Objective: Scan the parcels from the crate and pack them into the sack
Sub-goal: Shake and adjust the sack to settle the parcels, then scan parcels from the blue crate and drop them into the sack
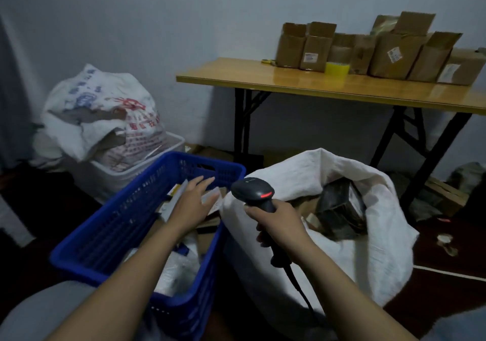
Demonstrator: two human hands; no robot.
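We judge the task about midway: parcels (339,209) lie in the sack (368,256) at 4 o'clock, others remain in the blue crate (123,209) at 8 o'clock, where our left grip (196,201) hovers straight-fingered and empty, while our right grip (278,225) clasps the scanner (253,192).

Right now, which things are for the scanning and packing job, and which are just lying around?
For the job: blue plastic crate, white wrapped parcels inside it, black handheld scanner in the right hand, open white woven sack.
Lying about: brown cardboard boxes, yellow tape roll, wooden folding table, stuffed printed sack.
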